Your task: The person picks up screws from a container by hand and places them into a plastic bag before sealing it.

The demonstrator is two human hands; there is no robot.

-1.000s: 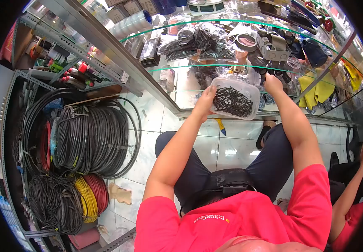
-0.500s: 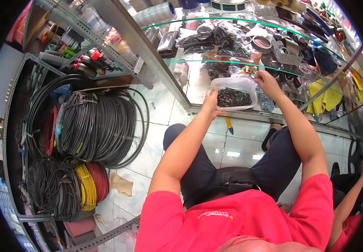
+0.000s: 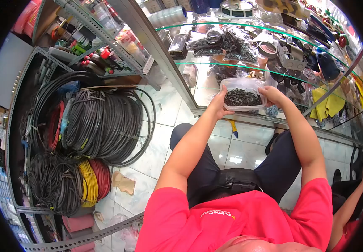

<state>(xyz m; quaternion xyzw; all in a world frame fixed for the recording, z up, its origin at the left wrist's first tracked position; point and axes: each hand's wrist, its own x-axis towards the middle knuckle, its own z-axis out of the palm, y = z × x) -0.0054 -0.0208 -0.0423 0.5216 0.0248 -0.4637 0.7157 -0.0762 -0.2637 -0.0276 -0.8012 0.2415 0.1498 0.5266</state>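
A clear plastic tub is held between my two hands at the front edge of the glass display case. Small, thin dark pieces that look like screws lie in the tub. My left hand grips its left wall, thumb at the rim and fingers reaching under. Around the right side of the rim, my right hand is closed on the tub; some of its fingers are hidden.
Glass shelves with bagged black parts and a yellow cloth are ahead. Cable coils stand at left. A yellow-handled tool lies on the floor tiles. Another person's arm shows at right.
My right hand has come down from above the tub's far right corner onto its right side. My left hand keeps its hold. The whole view has shifted slightly.
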